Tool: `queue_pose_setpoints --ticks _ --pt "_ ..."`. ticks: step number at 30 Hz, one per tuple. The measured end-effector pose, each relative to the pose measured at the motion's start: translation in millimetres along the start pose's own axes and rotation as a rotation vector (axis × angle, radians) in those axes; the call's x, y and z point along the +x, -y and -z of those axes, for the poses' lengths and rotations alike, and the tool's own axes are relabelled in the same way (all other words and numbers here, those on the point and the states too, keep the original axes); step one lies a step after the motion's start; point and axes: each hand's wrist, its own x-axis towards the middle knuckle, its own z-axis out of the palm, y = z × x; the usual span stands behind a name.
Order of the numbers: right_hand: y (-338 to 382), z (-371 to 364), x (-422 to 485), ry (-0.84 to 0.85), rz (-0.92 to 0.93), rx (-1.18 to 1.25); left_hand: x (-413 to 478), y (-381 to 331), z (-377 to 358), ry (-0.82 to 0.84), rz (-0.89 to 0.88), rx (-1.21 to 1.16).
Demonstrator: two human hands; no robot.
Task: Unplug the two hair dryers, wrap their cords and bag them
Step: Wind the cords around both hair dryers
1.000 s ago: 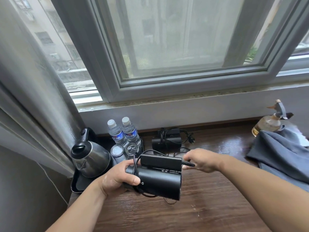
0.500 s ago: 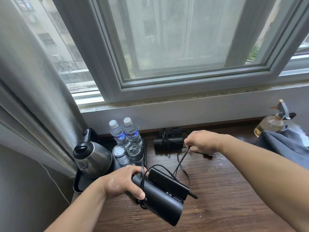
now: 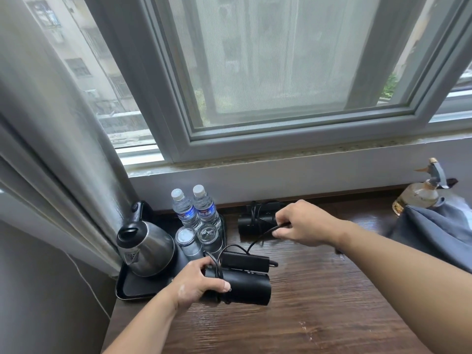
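The left hand [image 3: 198, 282] grips the rear of a black folding hair dryer [image 3: 245, 287] just above the wooden worktop [image 3: 306, 318], fingers curled round the barrel where some turns of cord cross it. The right hand [image 3: 301, 223], nearer the wall, pinches the loose run of cord [image 3: 263, 233] between thumb and fingers. So this dryer looks unplugged and partly wrapped. The second hair dryer [image 3: 251, 221] lies against the wall with cord looped over it, seemingly wrapped. Nothing is bagged, and whether the grey fabric [image 3: 439, 233] at the right is the bag cannot be told. The tray [image 3: 127, 290] with kettle [image 3: 145, 249], water bottles [image 3: 194, 210] and glasses [image 3: 208, 233] crowds the left. Open worktop lies in front and to the right.
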Motion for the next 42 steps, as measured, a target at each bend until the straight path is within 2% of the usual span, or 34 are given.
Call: queue_pose_setpoints --ticks 7,11,22,28,34,39,42 --pt "50.6 -8.6 -22.6 -0.016 0.012 0.195 6.7 6.3 -16.7 -0.194 0.003 -0.314" --pt "69.9 -31.2 -36.0 -0.018 0.016 0.295 7.0 3.1 -27.3 -0.19 0.011 -0.494" --pt "93.6 -85.4 -64.4 -0.167 -0.077 0.546 11.9 -2.7 -42.7 -0.152 -0.03 -0.71" --pt "96.1 -113.9 -68.2 -0.307 -0.082 0.545 11.5 -5.0 -52.1 -0.145 -0.051 -0.768" --pt "97.6 -127.2 -69.8 -0.38 -0.062 0.552 8.5 -5.7 -55.4 -0.147 -0.098 -0.717" --pt "92.3 -135.3 -71.5 -0.293 -0.025 0.539 10.0 -4.2 -48.8 -0.183 -0.079 -0.665" --pt "79.0 -136.3 -77.5 -0.224 0.025 0.428 9.5 -3.2 -36.5 -0.153 -0.076 -0.63"
